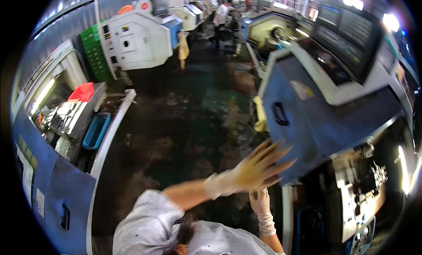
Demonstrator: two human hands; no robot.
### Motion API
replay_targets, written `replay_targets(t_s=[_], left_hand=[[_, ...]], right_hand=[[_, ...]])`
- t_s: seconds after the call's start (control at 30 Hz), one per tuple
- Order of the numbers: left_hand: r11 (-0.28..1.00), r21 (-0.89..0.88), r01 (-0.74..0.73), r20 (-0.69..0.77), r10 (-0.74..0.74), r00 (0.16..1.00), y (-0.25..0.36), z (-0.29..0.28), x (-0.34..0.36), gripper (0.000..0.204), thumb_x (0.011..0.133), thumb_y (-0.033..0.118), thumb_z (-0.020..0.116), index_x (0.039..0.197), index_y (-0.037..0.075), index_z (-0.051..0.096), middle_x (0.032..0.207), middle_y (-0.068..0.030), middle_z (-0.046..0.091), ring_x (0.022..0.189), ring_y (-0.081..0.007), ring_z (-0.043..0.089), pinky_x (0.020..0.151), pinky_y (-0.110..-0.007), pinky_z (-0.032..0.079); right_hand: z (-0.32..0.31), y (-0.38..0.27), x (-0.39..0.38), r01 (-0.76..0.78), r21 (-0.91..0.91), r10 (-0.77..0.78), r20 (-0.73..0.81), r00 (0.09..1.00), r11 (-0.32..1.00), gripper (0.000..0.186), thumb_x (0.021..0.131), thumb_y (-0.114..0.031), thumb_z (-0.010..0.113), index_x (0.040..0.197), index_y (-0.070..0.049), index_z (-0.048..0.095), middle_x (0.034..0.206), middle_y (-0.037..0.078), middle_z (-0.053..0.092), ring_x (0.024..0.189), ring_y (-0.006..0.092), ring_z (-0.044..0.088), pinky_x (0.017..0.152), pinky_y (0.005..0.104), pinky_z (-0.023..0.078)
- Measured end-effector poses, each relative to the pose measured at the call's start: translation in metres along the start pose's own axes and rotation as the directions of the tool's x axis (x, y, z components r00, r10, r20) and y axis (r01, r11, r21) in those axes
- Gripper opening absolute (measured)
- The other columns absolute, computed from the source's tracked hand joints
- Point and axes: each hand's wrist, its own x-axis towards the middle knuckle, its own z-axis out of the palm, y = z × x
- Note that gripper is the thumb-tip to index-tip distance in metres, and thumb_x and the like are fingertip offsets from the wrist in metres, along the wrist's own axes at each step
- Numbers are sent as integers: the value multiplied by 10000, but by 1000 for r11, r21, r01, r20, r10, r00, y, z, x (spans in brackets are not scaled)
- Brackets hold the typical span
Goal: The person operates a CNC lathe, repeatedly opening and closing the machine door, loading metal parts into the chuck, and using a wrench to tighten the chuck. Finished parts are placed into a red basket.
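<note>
My left hand (259, 167), in a pale, yellow-stained glove, reaches across to the right with its fingers spread and blurred by motion. Nothing shows in its grasp. Its fingertips overlap the lower edge of a blue machine door (303, 123) with a black handle (280, 113); whether they touch it I cannot tell. Just below and behind it is my right hand (260, 201), also in a whitish glove, its fingers mostly hidden by the left hand. Right of both hands lies the machine's open, lit work area (351, 198), with shiny metal inside.
On the left, another blue machine (66, 198) has a metal shelf with a red bin (81, 92) and a blue basket (96, 131). A control panel (345, 39) tops the right machine. Down the dark aisle floor (189, 123) stands a person (221, 17) among more machines.
</note>
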Motion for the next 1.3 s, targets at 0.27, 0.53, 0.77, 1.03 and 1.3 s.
replay_targets(t_s=[0.27, 0.53, 0.77, 1.03, 1.3], left_hand=[[-382, 466, 798, -842, -468, 267, 15, -282, -348, 607, 618, 114, 540, 1151, 38, 260, 1214, -159, 187, 1130, -319, 132, 916, -420, 113], [-840, 189, 509, -964, -60, 258, 0, -353, -382, 810, 517, 356, 633, 1154, 46, 240, 1178, -132, 249, 1109, -367, 139, 871, -529, 78], [-867, -162, 471, -860, 358, 363, -36, -332, -370, 625, 633, 209, 545, 1151, 41, 239, 1202, -158, 202, 1127, -354, 110, 889, -513, 100], [-860, -287, 421, -757, 473, 450, -64, -344, -374, 480, 681, 47, 465, 1121, 6, 280, 1185, -173, 256, 1108, -327, 214, 899, -444, 153], [-866, -433, 252, -757, 501, 421, -60, -326, -370, 464, 724, 176, 433, 1121, 2, 267, 1168, -187, 270, 1087, -354, 237, 882, -473, 172]], right_hand=[[222, -107, 61, 236, 305, -349, 399, 848, 923, 158, 678, -84, 505, 830, -44, 500, 841, 100, 477, 797, 248, 466, 691, 311, 385], [414, -278, 151, 431, 757, -865, 364, 346, 491, 170, 664, -50, 514, 832, -34, 497, 820, 107, 481, 791, 249, 470, 685, 301, 384], [536, -528, 131, -8, 992, -991, -129, -38, -129, 162, 659, -12, 515, 818, -21, 485, 755, 120, 487, 748, 256, 483, 656, 288, 388], [714, -794, 25, -345, 683, -726, 688, 9, 643, 314, 677, -284, 464, 662, 18, 547, 584, 102, 534, 526, 195, 498, 496, 285, 379], [714, -816, 4, -330, 698, -721, 689, 71, 635, 411, 601, -385, 525, 604, 25, 559, 559, 111, 542, 525, 204, 521, 518, 290, 400]])
